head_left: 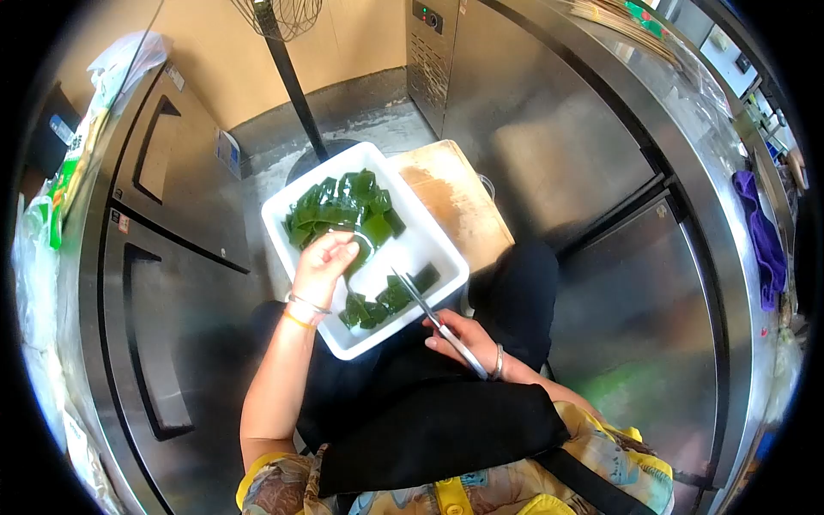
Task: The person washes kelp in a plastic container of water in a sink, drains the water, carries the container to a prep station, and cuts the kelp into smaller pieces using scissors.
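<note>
A white rectangular tub (446,249) sits tilted in front of me, close to my knees. Inside it, glossy dark green pieces that look like kelp (339,202) are heaped at the far end, and several smaller ones (378,309) lie along the near side. Over the tub, my left hand (328,262) is closed in a pinch on a green kelp piece, partly hidden by the fingers. My right hand (459,336) is wrapped around a slim knife (421,300) with a light handle; its blade points into the tub, near the smaller pieces.
Steel refrigerator cabinets stand left (180,318) and right (549,129). A wooden board or stool (455,197) lies beyond the tub. Behind it rises the black pole of a fan (292,77). A purple cloth (755,232) hangs on the right counter edge, with skewers (622,26) farther back.
</note>
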A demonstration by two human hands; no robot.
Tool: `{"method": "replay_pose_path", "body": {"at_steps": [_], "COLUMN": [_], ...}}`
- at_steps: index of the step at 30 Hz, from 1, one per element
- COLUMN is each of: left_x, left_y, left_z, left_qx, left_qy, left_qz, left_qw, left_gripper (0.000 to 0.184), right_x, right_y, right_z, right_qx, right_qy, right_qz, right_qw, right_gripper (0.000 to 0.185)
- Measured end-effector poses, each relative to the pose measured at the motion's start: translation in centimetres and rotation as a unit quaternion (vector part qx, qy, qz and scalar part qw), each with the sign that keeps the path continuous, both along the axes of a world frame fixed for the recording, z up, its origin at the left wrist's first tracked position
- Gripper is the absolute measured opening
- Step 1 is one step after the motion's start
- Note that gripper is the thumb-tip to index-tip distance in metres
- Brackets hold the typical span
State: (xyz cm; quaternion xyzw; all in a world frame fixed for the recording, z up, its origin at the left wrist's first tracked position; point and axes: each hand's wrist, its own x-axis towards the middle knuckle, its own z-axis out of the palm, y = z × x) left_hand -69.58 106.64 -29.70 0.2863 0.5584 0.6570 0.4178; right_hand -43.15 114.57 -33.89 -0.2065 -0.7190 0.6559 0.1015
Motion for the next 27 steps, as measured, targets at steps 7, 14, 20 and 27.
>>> {"method": "replay_pose_path", "body": {"at_steps": [7,14,20,27], "left_x": [3.9,5.0,5.2,4.6], "left_y": [-1.3,-1.6,-1.3,-1.3], "left_z": [-1.2,-2.6,-3.0,-3.8], "left_qx": [-0.023,-0.032,-0.068,-0.119], "left_qy": [0.084,0.109,0.150,0.238], "left_qz": [-0.091,-0.090,-0.079,-0.036], "left_qw": [0.992,0.989,0.983,0.963], "left_gripper": [0.015,0.015,0.015,0.016], "right_x": [-0.4,-0.3,0.0,0.5], "right_y": [-0.6,-0.7,-0.6,-0.5], "right_z": [0.4,0.6,-0.7,-1.4], "right_qx": [0.064,0.156,0.159,0.159], "right_qy": [-0.009,0.000,-0.014,-0.041], "right_qz": [-0.023,-0.039,-0.047,-0.052], "right_qw": [0.998,0.987,0.986,0.985], "right_gripper": [0.034,0.036,0.035,0.033]}}
